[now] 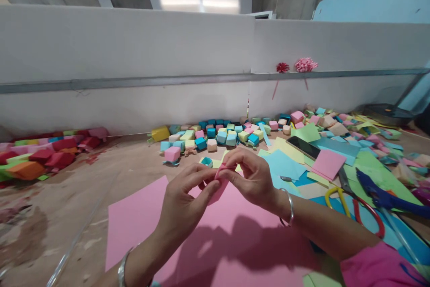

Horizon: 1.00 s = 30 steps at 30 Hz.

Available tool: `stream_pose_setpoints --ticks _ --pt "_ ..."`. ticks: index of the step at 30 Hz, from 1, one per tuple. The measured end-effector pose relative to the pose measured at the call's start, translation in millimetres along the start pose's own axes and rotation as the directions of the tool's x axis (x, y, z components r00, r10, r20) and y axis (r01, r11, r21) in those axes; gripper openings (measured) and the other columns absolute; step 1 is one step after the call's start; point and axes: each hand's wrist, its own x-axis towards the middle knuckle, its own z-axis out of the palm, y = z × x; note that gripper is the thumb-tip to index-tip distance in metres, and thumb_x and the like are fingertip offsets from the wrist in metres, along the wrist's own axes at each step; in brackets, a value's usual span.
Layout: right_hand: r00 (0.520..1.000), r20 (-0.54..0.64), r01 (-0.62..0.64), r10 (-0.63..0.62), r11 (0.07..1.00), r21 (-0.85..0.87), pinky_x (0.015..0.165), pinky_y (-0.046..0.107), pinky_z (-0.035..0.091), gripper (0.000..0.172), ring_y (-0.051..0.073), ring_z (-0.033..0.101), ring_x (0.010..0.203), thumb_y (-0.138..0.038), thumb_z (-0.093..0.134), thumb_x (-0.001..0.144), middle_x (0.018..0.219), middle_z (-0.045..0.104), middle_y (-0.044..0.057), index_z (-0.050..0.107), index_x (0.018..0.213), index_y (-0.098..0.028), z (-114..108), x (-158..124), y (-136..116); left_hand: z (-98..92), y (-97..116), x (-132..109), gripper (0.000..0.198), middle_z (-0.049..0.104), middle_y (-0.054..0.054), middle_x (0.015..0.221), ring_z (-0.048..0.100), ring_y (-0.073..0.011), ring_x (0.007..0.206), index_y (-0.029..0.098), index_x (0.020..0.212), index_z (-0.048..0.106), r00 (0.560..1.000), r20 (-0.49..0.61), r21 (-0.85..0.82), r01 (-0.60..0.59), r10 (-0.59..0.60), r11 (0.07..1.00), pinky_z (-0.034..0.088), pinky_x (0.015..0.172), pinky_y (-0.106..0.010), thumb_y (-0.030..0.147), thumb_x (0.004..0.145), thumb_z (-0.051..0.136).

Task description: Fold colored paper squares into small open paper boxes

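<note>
Between my two hands is a small folded piece of pink paper (218, 192), partly hidden by the fingers. My left hand (188, 199) grips its left side with thumb and fingertips. At its upper right edge, my right hand (251, 177) pinches the paper between thumb and bent forefinger. Below both hands lies a large pink sheet (141, 215), darkened by their shadows. Just beyond the fingers sits a small open teal paper box (206, 162), and a pink paper cube (172, 154) stands to its left.
Several coloured paper cubes (211, 133) line the wall. More folded blocks (43, 157) are piled at left. On the right lie a phone (303, 147), scissors with red and yellow handles (367, 215), a blue-handled tool (386, 197) and loose sheets (285, 164). Two paper flowers (305, 65) rest on the ledge.
</note>
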Motion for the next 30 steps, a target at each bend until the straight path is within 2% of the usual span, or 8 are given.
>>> stream_pose_setpoints --ticks 3,9,14,20,25,30 --pt "1.000 0.000 -0.004 0.004 1.000 0.014 0.070 0.032 0.052 0.011 0.015 0.062 0.077 -0.019 0.070 0.085 0.079 0.066 0.002 0.061 0.080 -0.021 1.9 0.3 -4.5 -0.3 -1.3 -1.9 0.011 0.070 0.000 0.079 0.065 -0.0114 0.073 0.023 0.090 0.078 0.998 -0.046 0.018 -0.048 0.049 0.999 0.049 0.059 -0.019 0.021 0.086 0.068" --pt "0.999 -0.015 -0.033 0.033 0.999 0.008 0.072 0.033 0.051 0.008 0.015 0.061 0.078 -0.021 0.065 0.089 0.081 0.064 0.002 0.061 0.082 -0.021 3.5 -1.2 -5.6 0.0 0.3 -1.9 0.010 0.072 0.000 0.079 0.066 -0.0102 0.071 0.022 0.086 0.078 0.995 -0.056 0.037 -0.082 0.084 0.996 0.050 0.063 -0.018 0.019 0.086 0.068" --pt "0.998 -0.030 -0.056 0.057 0.998 0.012 0.070 0.032 0.052 0.007 0.015 0.061 0.077 -0.021 0.070 0.086 0.080 0.064 0.002 0.063 0.085 -0.022 5.1 -5.6 -3.4 -1.5 4.4 -1.0 0.013 0.072 0.001 0.075 0.065 -0.0102 0.067 0.023 0.082 0.079 0.997 -0.048 0.011 -0.058 0.058 0.998 0.050 0.059 -0.018 0.017 0.085 0.068" --pt "0.996 -0.051 -0.070 0.074 0.996 0.060 0.070 0.031 0.052 0.007 0.014 0.061 0.077 -0.019 0.069 0.086 0.083 0.064 0.002 0.062 0.087 -0.021 7.1 -8.9 -3.5 -1.7 5.8 -2.1 0.012 0.073 0.000 0.078 0.066 -0.0116 0.070 0.023 0.082 0.078 0.999 -0.032 -0.035 -0.025 0.024 0.999 0.051 0.062 -0.019 0.020 0.086 0.067" --pt "0.992 -0.076 -0.091 0.105 0.981 0.174 0.071 0.027 0.054 0.024 0.012 0.061 0.079 -0.017 0.070 0.085 0.087 0.060 -0.001 0.056 0.103 -0.025 10.8 -10.6 -3.3 -2.8 8.0 -1.8 0.013 0.073 -0.001 0.080 0.067 -0.0127 0.072 0.021 0.083 0.076 1.000 0.005 -0.070 0.016 -0.015 0.997 0.052 0.063 -0.021 0.022 0.088 0.064" --pt "0.990 -0.058 -0.114 0.126 0.978 0.175 0.069 0.026 0.053 0.030 0.011 0.059 0.074 -0.020 0.073 0.082 0.086 0.058 -0.002 0.055 0.105 -0.025 12.8 -12.4 -4.6 -2.8 7.1 -2.4 0.007 0.074 0.001 0.079 0.066 -0.0124 0.069 0.023 0.086 0.076 0.997 -0.062 -0.085 0.029 -0.034 0.996 0.051 0.061 -0.021 0.020 0.083 0.070"
